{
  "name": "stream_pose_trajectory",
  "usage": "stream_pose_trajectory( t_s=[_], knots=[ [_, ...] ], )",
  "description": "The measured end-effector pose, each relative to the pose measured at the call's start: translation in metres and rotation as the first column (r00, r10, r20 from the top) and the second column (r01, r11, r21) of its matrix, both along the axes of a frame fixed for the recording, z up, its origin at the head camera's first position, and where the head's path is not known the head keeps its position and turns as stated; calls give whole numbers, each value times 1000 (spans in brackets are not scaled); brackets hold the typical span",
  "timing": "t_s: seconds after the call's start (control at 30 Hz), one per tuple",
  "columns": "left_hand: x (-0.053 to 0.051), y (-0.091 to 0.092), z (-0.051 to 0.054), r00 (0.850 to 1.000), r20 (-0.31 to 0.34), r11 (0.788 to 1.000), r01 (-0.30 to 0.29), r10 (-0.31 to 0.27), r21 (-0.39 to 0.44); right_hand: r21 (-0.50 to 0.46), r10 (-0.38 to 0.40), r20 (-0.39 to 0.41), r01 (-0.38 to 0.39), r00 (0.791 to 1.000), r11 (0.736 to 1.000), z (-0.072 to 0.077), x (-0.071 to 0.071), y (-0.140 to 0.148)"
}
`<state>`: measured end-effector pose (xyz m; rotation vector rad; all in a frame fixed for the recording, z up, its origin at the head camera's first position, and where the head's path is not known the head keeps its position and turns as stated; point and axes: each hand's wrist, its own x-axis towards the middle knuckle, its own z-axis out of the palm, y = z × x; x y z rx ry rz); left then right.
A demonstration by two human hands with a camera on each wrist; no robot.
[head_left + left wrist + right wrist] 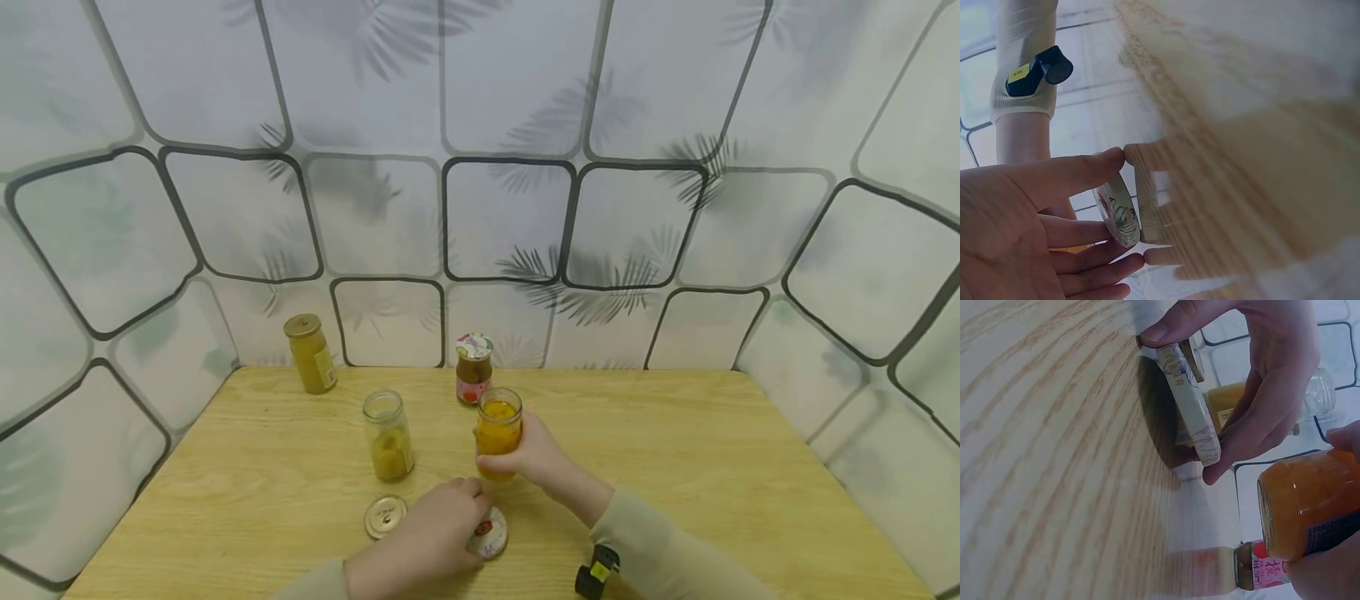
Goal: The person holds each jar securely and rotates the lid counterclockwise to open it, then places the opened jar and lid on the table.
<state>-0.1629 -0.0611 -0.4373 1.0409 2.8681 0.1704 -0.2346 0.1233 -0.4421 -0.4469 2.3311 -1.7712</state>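
My left hand [435, 535] [1016, 231] has its thumb and fingertips at opposite edges of a white patterned lid [491, 535] [1190, 403], pinching it at the tabletop. Higher up and to the right, my right hand [542, 457] [1329, 570] grips an open glass jar of orange contents [498, 429] [1307, 500], its fingers wrapped around the side. The jar is upright, with its bottom just off the table in the right wrist view. A gold lid [386, 517] lies left of my left hand, below an open jar with yellow pieces [392, 450].
Behind the held jar stands a small jar with a pink label [473, 375]. A closed yellow jar [311, 357] stands at the back left of the wooden table [675, 442]. Patterned wall covering [502, 225] borders the table's back and sides.
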Motion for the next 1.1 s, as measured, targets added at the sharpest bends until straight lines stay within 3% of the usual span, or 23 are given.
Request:
stream_pose_trajectory(
  t_s=[0.4,0.7,1.1],
  knots=[
    [0,0,-5,1000,30,1000,1,-1,-7,20,1,-2,-1,1000,1000,-12,-4,-1],
    [0,1,-4,1000,12,1000,23,-23,-9,47,-61,-2,61,998,997,-21,-6,-2],
    [0,-2,-4,1000,8,1000,20,-20,3,-4,34,5,-34,999,999,-32,-16,-3]
  ],
)
